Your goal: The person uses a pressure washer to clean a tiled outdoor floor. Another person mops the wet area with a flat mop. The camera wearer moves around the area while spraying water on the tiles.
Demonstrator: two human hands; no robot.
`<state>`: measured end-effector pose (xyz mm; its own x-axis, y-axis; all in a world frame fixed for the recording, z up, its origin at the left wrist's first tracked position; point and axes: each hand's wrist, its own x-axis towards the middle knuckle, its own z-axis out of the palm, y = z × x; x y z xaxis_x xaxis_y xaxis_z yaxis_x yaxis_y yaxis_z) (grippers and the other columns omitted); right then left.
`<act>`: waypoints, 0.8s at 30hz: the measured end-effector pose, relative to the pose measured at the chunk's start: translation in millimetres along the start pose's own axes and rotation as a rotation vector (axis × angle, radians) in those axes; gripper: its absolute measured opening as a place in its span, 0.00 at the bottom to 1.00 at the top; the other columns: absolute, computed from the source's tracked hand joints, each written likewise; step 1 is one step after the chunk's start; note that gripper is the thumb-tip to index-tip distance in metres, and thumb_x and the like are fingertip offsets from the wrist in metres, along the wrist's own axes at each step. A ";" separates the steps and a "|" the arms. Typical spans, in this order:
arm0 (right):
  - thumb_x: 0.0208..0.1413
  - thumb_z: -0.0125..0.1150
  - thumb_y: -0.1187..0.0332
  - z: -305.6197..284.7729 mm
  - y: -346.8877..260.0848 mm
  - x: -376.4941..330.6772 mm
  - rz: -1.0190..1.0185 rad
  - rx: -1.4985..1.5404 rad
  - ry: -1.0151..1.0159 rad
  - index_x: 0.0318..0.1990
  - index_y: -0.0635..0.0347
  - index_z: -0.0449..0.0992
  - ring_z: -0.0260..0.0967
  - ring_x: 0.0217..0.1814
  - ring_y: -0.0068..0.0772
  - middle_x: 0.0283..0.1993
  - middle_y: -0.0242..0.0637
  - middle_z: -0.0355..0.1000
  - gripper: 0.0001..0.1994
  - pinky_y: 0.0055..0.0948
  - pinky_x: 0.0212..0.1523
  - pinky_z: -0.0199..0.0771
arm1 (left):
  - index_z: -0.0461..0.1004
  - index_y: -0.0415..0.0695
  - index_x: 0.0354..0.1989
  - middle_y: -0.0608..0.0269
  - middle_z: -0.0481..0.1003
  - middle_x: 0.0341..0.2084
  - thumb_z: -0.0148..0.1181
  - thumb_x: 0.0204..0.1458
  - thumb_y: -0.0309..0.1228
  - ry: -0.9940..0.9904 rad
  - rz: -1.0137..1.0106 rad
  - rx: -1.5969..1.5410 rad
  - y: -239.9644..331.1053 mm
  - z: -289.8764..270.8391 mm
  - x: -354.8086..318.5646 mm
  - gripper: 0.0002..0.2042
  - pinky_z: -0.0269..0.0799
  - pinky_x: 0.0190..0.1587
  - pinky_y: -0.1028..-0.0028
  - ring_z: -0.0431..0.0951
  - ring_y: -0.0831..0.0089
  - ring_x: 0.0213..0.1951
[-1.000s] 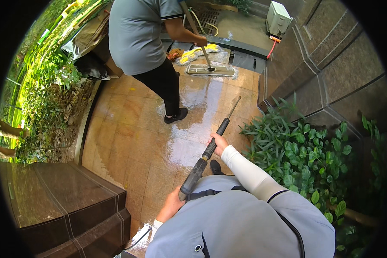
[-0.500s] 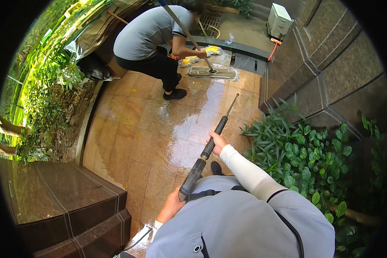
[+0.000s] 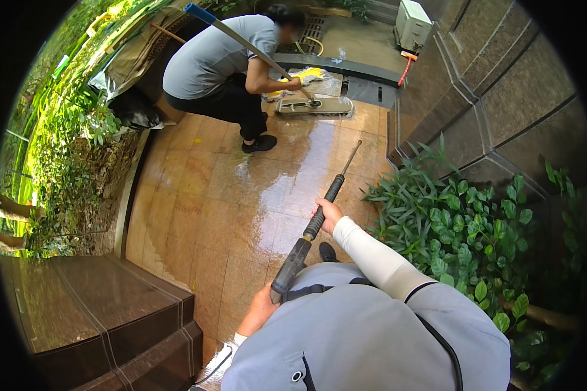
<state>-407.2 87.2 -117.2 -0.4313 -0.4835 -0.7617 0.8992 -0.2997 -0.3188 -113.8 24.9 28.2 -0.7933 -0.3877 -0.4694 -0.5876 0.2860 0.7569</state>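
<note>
Wet tan floor tiles (image 3: 228,195) fill a narrow outdoor passage between a dark stone wall (image 3: 502,104) and a planted bed; leafy shrubs (image 3: 463,221) at right. Pressure-washer lance (image 3: 316,218) held low across the body, nozzle tip aimed forward and down at the tiles. Right hand (image 3: 328,214) wrapped around the ribbed mid-grip, fingers curled closed. Left hand (image 3: 259,311) at the rear gun end, largely hidden behind it; grip apparently closed, trigger state cannot be told. No spray visible. Ahead, a second person (image 3: 222,62) crouches, gripping a long-handled flat mop (image 3: 313,104). Judgement: rinsing pass in hand; next move calls for steadying the lance and keeping the jet clear of the co-worker.
</note>
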 end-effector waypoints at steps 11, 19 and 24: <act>0.47 0.52 0.72 -7.9 -4.0 -0.9 0.005 0.049 0.033 0.32 0.61 0.60 0.60 0.22 0.33 0.24 0.37 0.57 0.07 0.39 0.24 0.69 | 0.65 0.44 0.46 0.46 0.73 0.33 0.60 0.36 0.24 -0.037 0.054 -0.020 -14.0 7.0 9.5 0.23 0.68 0.40 0.68 0.73 0.54 0.40; 0.47 0.52 0.73 -9.9 -6.1 -6.4 -0.001 0.060 -0.001 0.30 0.61 0.60 0.60 0.21 0.32 0.21 0.36 0.57 0.07 0.37 0.23 0.69 | 0.65 0.43 0.46 0.45 0.73 0.33 0.60 0.36 0.25 -0.032 0.045 -0.061 9.5 4.3 4.4 0.24 0.68 0.40 0.67 0.73 0.54 0.40; 0.47 0.52 0.72 -13.6 -6.0 -3.9 0.001 0.077 0.020 0.30 0.61 0.60 0.61 0.21 0.33 0.22 0.37 0.57 0.07 0.38 0.23 0.69 | 0.65 0.42 0.46 0.44 0.72 0.33 0.61 0.36 0.27 -0.045 0.045 0.003 22.5 0.0 4.2 0.24 0.67 0.40 0.68 0.73 0.53 0.40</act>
<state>-409.9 102.1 -120.0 -0.4283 -0.4672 -0.7735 0.8907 -0.3623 -0.2744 -130.3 29.7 43.3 -0.8253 -0.3346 -0.4548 -0.5516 0.3054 0.7762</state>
